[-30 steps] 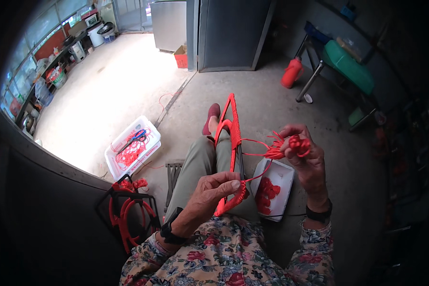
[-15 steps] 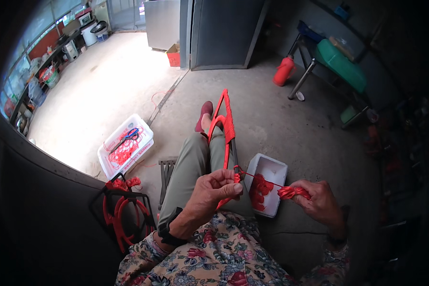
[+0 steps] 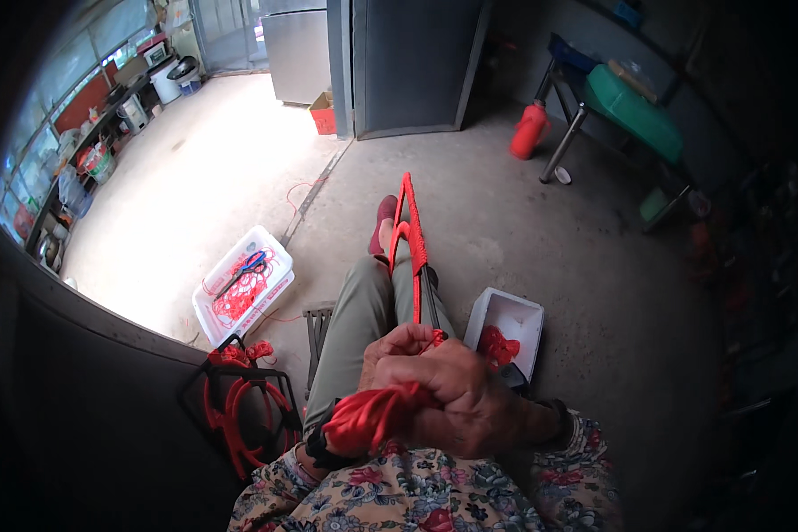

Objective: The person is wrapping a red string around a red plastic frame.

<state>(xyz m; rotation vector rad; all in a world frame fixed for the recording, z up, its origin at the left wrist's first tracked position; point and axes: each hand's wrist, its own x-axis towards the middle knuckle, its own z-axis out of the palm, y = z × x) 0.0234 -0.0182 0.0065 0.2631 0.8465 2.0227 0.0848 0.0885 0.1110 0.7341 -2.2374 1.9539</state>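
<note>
Over my lap a narrow frame (image 3: 414, 239) points away from me, its far part wrapped in red cord and a dark bare stretch showing nearer. My left hand (image 3: 386, 355) is closed round the near end of this frame, where red windings peek out between the fingers. Close against it, my right hand (image 3: 479, 395) grips a bundle of red cord (image 3: 377, 418). The bundle sticks out leftward, over my left wrist. My right hand partly covers the left fingers and the near end of the frame, so the cord's path there is hidden.
A white tray (image 3: 284, 277) with red cord and blue-handled scissors (image 3: 253, 263) lies on the floor to the left. Red-wrapped black frames (image 3: 239, 408) stand nearer. On the right is a white box (image 3: 525, 321) with red pieces. Farther off are a red flask (image 3: 529, 133) and a table leg (image 3: 563, 142).
My right hand has swung in from the right to my left hand, carrying the cord bundle across. The taut strand between the hands no longer shows. The view has shifted slightly.
</note>
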